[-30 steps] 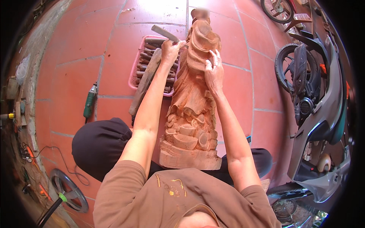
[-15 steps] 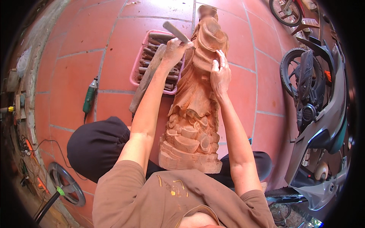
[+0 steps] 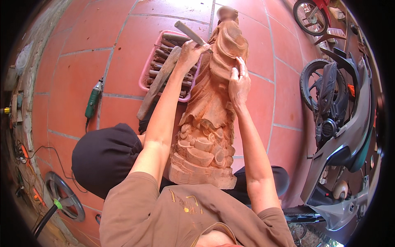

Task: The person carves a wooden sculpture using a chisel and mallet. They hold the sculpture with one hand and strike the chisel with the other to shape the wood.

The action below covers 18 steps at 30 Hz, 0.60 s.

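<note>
A carved reddish-brown wooden statue (image 3: 207, 109) lies lengthwise before me, its broad base near my body and its draped upper part far away. My left hand (image 3: 190, 57) is closed around a carving chisel (image 3: 190, 33), whose handle slants up to the left. The chisel's tip is at the left edge of the upper drapery. My right hand (image 3: 239, 87) lies on the statue's right side, fingers stretched out over the folds and gripping nothing.
Left of the statue, a pink basket (image 3: 144, 78) holds several carving tools, with a long wooden bar (image 3: 158, 84) across it. A green rotary tool (image 3: 93, 101) lies farther left. Motorcycle parts (image 3: 329, 123) stand at right, a black wheel (image 3: 66, 195) at lower left.
The whole view has shifted slightly. Both hands keep nearly the same places on the statue, and the chisel stays in my left hand at almost the same slant.
</note>
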Available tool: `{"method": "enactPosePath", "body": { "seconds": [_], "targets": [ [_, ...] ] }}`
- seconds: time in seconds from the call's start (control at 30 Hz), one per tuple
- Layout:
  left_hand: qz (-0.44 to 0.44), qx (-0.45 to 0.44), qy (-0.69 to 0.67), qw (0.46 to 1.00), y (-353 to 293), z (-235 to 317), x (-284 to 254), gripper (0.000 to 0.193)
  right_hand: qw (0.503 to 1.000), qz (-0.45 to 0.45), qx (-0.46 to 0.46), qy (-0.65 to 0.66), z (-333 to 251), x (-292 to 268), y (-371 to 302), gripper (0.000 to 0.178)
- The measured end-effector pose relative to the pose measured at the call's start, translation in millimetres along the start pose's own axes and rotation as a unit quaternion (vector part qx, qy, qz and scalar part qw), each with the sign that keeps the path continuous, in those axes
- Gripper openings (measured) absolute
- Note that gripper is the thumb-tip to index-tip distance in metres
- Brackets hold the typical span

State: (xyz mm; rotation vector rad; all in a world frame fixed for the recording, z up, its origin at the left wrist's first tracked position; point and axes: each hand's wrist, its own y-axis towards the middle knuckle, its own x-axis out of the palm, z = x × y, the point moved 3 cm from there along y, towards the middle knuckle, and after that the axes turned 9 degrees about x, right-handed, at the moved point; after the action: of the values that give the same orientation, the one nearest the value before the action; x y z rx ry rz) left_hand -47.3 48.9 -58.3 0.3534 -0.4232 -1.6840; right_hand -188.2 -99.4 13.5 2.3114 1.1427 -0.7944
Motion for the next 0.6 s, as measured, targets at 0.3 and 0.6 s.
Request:
{"method": "enactPosePath", "body": {
  "seconds": [0.3, 0.6],
  "targets": [
    [0.100, -0.029, -0.021, 0.994, 17, -16, 18, 0.010, 1.000, -0.006, -0.013, -0.009, -4, 2, 2, 0.042],
    [0.081, -0.064, -0.167, 0.981, 10, -14, 5, 0.012, 1.000, -0.001, -0.006, -0.008, -3, 1, 1, 0.042]
  ]
}}
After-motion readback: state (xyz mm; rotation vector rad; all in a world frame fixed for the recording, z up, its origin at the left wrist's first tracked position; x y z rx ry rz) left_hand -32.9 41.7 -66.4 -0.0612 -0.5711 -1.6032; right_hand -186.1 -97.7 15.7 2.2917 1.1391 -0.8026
